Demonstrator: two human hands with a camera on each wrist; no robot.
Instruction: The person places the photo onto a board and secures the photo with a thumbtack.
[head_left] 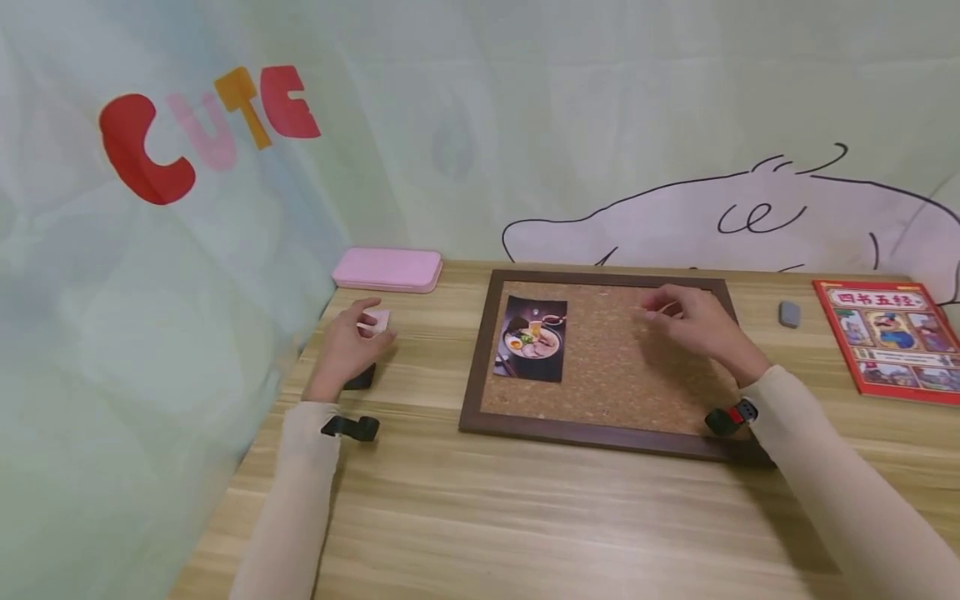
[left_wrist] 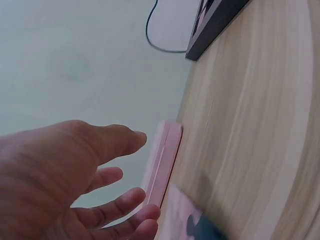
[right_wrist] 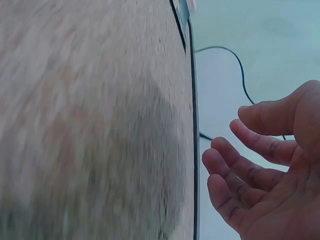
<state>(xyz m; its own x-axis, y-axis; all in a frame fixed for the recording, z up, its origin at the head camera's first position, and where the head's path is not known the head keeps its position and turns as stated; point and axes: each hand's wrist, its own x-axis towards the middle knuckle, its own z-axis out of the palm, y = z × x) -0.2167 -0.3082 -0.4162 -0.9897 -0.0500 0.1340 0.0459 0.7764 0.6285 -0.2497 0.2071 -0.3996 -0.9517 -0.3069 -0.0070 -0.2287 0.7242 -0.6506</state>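
My left hand (head_left: 348, 346) hovers over the table's left side with thumb and fingers apart and nothing between them. Under it lies a flat printed picture (head_left: 380, 321), pale pink at the visible corner; the hand hides most of it. In the left wrist view this picture (left_wrist: 180, 215) also shows a dark patch. My right hand (head_left: 693, 325) hangs over the right half of a cork board (head_left: 600, 392) with a dark brown frame. Its fingers are loosely bent and hold nothing, as the right wrist view shows. A ramen photo (head_left: 532, 342) lies on the board's left part.
Behind the left hand a pink pencil case (head_left: 387, 268) lies by the wall cloth. To the right of the board are a small grey eraser-like block (head_left: 789, 314) and a red illustrated book (head_left: 892, 342). The wooden table (head_left: 525, 517) extends toward me.
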